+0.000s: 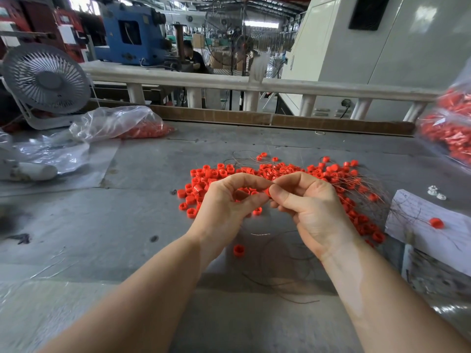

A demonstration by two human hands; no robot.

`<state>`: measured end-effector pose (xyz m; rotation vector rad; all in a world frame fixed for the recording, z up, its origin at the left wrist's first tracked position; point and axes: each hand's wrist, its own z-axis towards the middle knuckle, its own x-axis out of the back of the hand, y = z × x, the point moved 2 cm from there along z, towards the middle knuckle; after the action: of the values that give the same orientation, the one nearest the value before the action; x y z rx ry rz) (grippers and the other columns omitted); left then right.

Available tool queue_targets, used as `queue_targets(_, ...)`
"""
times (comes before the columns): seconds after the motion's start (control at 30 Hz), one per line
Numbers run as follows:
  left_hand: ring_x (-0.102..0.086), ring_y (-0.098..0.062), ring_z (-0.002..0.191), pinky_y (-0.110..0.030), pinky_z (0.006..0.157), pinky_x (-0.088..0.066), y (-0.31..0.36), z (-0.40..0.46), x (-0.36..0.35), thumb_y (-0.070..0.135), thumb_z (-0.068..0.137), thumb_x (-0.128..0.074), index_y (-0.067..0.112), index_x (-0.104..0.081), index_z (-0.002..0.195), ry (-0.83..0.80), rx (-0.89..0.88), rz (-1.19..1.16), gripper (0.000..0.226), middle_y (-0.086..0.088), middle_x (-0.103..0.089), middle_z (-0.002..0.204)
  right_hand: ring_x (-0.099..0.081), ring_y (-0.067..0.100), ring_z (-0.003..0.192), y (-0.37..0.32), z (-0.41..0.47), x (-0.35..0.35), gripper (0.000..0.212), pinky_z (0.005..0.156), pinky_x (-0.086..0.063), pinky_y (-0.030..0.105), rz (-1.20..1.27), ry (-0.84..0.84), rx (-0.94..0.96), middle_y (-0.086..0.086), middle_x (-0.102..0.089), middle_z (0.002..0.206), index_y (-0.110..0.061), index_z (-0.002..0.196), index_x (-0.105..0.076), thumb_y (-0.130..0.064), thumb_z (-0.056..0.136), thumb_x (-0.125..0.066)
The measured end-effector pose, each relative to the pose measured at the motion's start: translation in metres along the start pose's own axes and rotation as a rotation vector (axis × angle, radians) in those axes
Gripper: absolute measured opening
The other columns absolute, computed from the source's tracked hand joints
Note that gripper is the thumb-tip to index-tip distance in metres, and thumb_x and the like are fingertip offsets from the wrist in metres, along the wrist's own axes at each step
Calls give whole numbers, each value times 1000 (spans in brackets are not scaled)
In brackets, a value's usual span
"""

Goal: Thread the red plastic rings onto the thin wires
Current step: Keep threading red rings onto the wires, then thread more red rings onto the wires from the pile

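Pinching one red ring [266, 192] between our left hand [226, 202] and right hand [309, 202], we are holding it above the table [127, 225], fingers curled narrow around it. More red rings [280, 171] are lying scattered behind, tangled with thin wires [362, 197]. We are judging the ring light, stiff and slippery, best gripped by its outer wall; the springy wire wants holding near its tip.

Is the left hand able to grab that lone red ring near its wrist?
Probably yes: the lone ring lies uncovered on the table, but the left hand is already pinching another ring.
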<state>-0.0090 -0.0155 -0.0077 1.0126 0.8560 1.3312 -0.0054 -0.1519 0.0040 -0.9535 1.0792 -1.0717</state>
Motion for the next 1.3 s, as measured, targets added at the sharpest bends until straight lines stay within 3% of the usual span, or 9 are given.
queue_targets(0.1,-53,-4,61,-16,58,-46,0,0,-1,5,81,-68,35,-72,80,-1,-2,5,31,11,-68,72,-57,7,50,0,0,0,13,51,-45,13,11,4,10,-1,-64,56,-10,73,-63,2,68,-68)
queue_targets(0.33,-50,-2,57,-14,56,-45,1,0,0,5,79,-70,29,-69,80,41,7,-19,24,14,-66,65,-61,8,54,-1,-2,-3,14,50,-47,15,29,-29,1,1,-68,63,-10,78,-66,-10,65,-69)
queue_targets(0.47,-47,3,52,-11,54,-42,2,-2,-1,4,79,-69,27,-68,79,23,-15,11,23,16,-64,62,-56,9,50,-1,-2,-2,16,51,-46,16,-14,-23,38,0,-63,55,-10,81,-64,5,74,-67)
queue_targets(0.73,-52,-1,61,-15,60,-48,7,-3,-1,10,81,-70,32,-68,83,21,-56,108,22,15,-68,75,-59,8,51,2,-1,-1,18,51,-47,16,-60,40,53,-2,-65,58,-12,83,-60,0,74,-70)
queue_targets(0.9,-59,-23,70,-29,63,-52,5,0,1,7,85,-64,19,-68,93,83,-7,80,15,0,-70,82,-66,8,62,0,-1,-4,20,54,-49,15,-21,-45,2,0,-71,67,-11,84,-67,-12,65,-69)
queue_targets(1.0,-57,-14,72,-24,60,-49,5,0,2,8,88,-60,15,-65,97,90,40,12,13,1,-66,83,-65,8,59,0,-2,-2,10,51,-48,15,-101,-37,-15,2,-71,66,-12,81,-69,-3,77,-66)
queue_targets(1.3,-55,-4,57,-19,54,-44,5,-2,1,8,95,-48,3,-58,106,40,90,-94,16,2,-60,75,-58,3,51,-1,-2,-3,21,46,-43,15,-224,-51,13,-2,-65,57,-17,69,-69,-6,85,-62)
